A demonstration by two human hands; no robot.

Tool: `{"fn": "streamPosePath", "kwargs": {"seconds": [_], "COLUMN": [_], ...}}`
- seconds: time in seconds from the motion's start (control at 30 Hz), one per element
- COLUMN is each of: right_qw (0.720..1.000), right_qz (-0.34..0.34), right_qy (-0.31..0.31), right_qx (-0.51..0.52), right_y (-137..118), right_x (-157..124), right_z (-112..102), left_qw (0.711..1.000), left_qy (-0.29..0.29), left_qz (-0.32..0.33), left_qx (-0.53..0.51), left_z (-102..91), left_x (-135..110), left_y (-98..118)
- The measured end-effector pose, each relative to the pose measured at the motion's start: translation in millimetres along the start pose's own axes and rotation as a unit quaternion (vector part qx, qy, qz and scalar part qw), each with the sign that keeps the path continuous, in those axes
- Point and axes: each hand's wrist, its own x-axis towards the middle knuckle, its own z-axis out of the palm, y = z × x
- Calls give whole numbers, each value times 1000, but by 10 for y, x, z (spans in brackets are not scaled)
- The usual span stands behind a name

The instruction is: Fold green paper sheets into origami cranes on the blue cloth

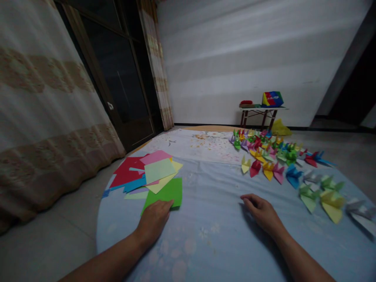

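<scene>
My left hand (154, 219) lies on the near edge of a green paper square (166, 192), fingers pressed on it, thumb beside it. The square sits at the front of a loose pile of coloured paper sheets (143, 172) on a light blue cloth (211, 219). My right hand (261, 211) rests on the cloth to the right, fingers loosely curled downward, nothing visible in it. Several folded paper figures (273, 164) in many colours stand in rows further right.
A curtain (44, 117) and a dark glass door (123, 78) line the left side. A small table (260, 113) with a colourful box (272, 98) stands by the far wall. A yellow bag (280, 128) lies beside it. Grey floor surrounds the cloth.
</scene>
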Motion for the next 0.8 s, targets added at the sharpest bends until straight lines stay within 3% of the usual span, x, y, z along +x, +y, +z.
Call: {"fn": "streamPosePath", "kwargs": {"seconds": [0.2, 0.37, 0.43, 0.5, 0.6, 0.8], "right_qw": [1000, 999, 999, 998, 995, 992], "right_qz": [-3, 3, 7, -1, -38, -79], "right_qy": [5, 9, 19, 45, 88, 95], "right_qx": [14, 41, 40, 36, 36, 19], "right_y": [1, 53, 68, 74, 74, 113], "right_x": [7, 25, 34, 44, 68, 104], "right_z": [-3, 3, -3, -18, -57, -139], "left_qw": [984, 928, 906, 898, 899, 876], "left_qy": [35, 106, 104, 87, 48, 6], "left_qz": [122, 245, 277, 259, 175, 152], "left_qx": [-123, -258, -304, -345, -400, -457], "left_z": [-32, -57, -46, -9, 83, 194], "left_x": [148, 361, 475, 594, 751, 884], "left_y": [500, 918, 1013, 1050, 1017, 844]}}
